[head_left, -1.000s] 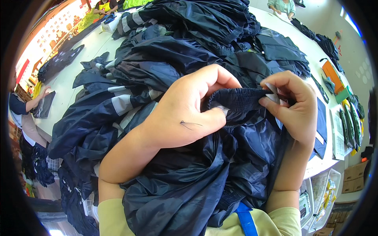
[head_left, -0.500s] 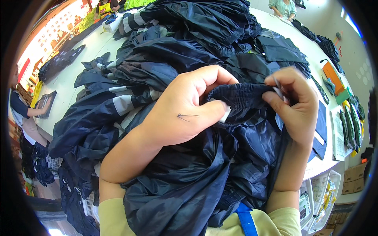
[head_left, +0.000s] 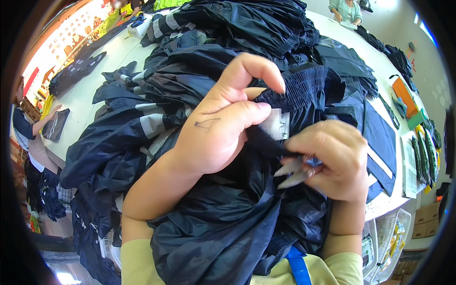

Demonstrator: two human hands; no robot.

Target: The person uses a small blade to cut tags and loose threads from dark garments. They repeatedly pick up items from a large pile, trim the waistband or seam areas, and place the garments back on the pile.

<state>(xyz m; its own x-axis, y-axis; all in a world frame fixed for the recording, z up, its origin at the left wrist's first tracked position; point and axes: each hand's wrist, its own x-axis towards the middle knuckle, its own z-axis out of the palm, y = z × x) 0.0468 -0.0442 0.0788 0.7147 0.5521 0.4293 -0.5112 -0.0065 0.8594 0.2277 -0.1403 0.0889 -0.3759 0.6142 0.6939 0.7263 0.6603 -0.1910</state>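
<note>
Navy shiny trousers (head_left: 213,232) lie bunched over my lap and forearms, their elastic waistband (head_left: 304,88) raised in front of me. My left hand (head_left: 213,123) is closed on the waistband, thumb beside a white label (head_left: 275,124) sewn inside it; the index finger arches above. A loose dark thread lies on the back of this hand. In my right hand (head_left: 335,156) is a pair of small thread snips (head_left: 292,173), blades pointing left and parted. That hand's fingers also touch the lower edge of the waistband below the label. Motion blurs the right hand slightly.
A big heap of navy garments (head_left: 228,28) with grey stripes covers the white table (head_left: 85,107). Folded garments (head_left: 380,142) and packaged goods (head_left: 422,152) lie at right, above white baskets (head_left: 389,232). Co-workers stand at left (head_left: 28,128) and far right (head_left: 346,9).
My right hand has moved down and left from the waistband's right end, bringing the snips' blades into view. The waistband has opened out, showing more of the white label; my left index finger has lifted.
</note>
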